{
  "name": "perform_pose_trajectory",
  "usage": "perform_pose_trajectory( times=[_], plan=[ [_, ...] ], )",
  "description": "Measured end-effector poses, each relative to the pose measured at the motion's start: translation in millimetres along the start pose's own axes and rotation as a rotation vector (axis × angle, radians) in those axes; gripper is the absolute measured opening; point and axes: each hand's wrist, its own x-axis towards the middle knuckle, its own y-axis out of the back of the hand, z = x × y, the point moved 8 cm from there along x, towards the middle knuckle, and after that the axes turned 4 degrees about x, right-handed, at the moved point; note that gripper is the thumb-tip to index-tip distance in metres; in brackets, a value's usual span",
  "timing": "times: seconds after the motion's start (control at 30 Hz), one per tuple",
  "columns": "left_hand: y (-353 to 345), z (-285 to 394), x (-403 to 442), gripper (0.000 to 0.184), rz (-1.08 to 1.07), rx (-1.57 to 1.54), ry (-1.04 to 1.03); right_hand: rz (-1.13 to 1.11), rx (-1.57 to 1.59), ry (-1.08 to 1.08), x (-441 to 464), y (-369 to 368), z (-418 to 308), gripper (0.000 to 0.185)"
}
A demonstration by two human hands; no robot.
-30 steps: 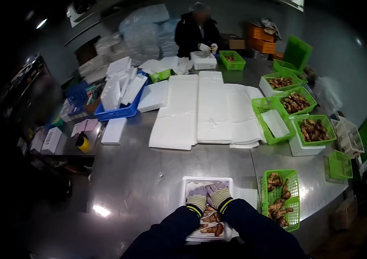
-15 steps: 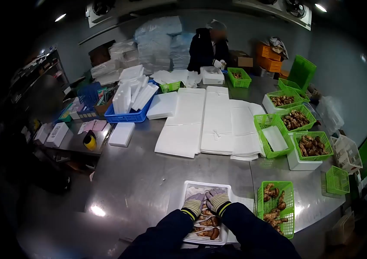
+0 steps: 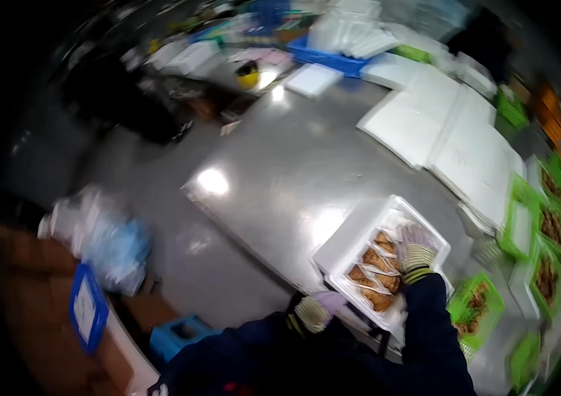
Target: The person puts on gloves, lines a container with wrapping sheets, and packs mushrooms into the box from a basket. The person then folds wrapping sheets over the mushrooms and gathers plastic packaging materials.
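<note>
A white foam box (image 3: 334, 254) stands at the near edge of the steel table. Brown mushrooms (image 3: 378, 274) lie inside it in rows, with strips of white paper between them. My right hand (image 3: 417, 241), in a striped work glove, rests over the paper at the box's right inner side, fingers stretched out. Gloved the same way, my left hand (image 3: 320, 310) is outside the box, near its lower left corner; motion blur hides how its fingers are set. To the right of the box is a green basket (image 3: 455, 310) with more mushrooms.
Stacked white sheets (image 3: 419, 112) cover the table's far part. Green mushroom baskets (image 3: 521, 221) line the right side. Below left are a blue-framed board (image 3: 88, 307), plastic bags (image 3: 115, 247) and a blue container (image 3: 181, 336). A person in dark clothing (image 3: 482, 36) is at the far right.
My view has swung left and down, showing the floor beside the table. My left hand has left the mushrooms for the box's outside; my right hand stays in the box, which appears turned.
</note>
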Motion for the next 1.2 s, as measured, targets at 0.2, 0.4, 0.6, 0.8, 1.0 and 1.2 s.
perform_pose_trajectory(
  times=[0.2, 0.4, 0.6, 0.8, 1.0, 1.2],
  plan=[
    [27.1, -27.4, -88.3, 0.045, 0.219, 0.103, 0.200, -0.284, 0.001, -0.101, -3.5, -60.2, 49.1, 0.053],
    [95.4, -41.2, -193.3, 0.040, 0.340, 0.140, 0.527, -0.213, -0.056, 0.028, 88.6, -61.1, 59.5, 0.049],
    [154.4, -51.4, -338.6, 0.037, 0.511, -0.153, 0.875, -0.125, 0.787, -0.240, 143.5, 8.9, -110.5, 0.042],
    [191.1, -31.8, -505.1, 0.056, 0.826, 0.286, 1.207, -0.533, 0.842, 0.682, 80.6, -43.0, -466.5, 0.041],
    [137.4, 80.0, -699.0, 0.086, 1.074, 1.067, 1.714, -1.810, 1.146, -0.252, -70.3, -151.6, -677.3, 0.019],
    [1.0, 170.7, -823.9, 0.083, 2.204, 0.657, 2.256, -1.253, 0.492, 1.805, -215.3, 58.9, -831.3, 0.047]
  ],
)
